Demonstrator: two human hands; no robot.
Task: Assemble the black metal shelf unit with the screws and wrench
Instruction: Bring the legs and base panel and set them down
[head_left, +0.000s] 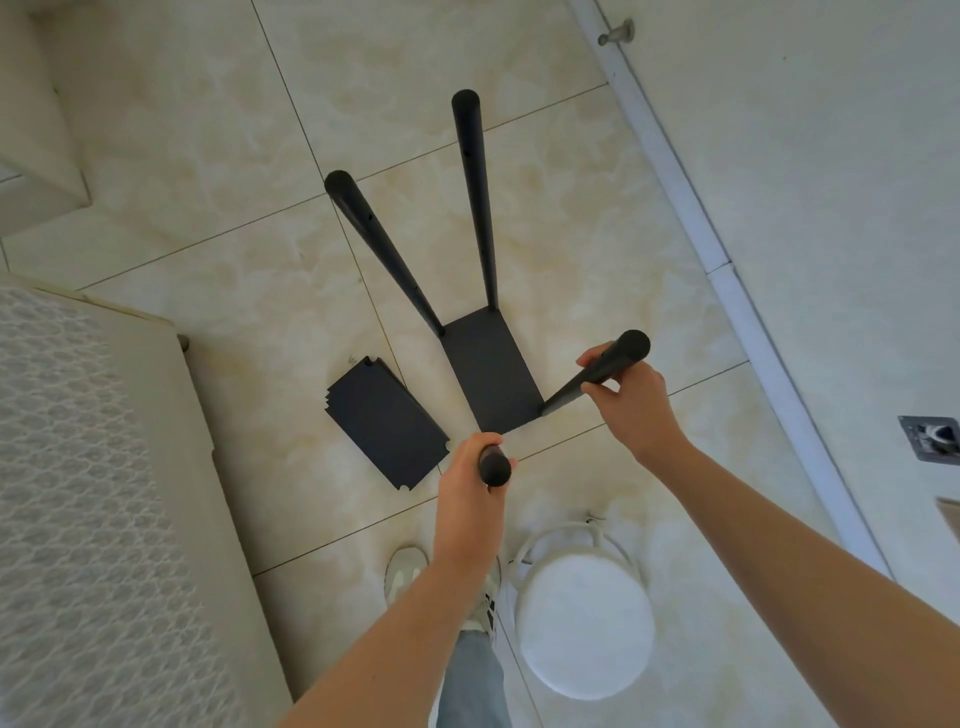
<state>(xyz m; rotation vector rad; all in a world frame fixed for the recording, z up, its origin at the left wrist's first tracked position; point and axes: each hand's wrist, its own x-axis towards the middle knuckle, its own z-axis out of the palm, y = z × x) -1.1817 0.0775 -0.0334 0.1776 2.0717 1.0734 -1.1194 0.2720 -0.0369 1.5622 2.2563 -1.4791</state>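
I see the black shelf frame standing at centre, four posts upright; a stack of shelf plates lies at its 9 o'clock. My left hand grips the 6 o'clock post at its top, and my right hand grips the 4 o'clock post.

Left hand, right hand grip black posts.

Shelf frame on floor, 4 posts at corners, panel stack at 8 o'clock, bed beyond it, stool at 5 o'clock.
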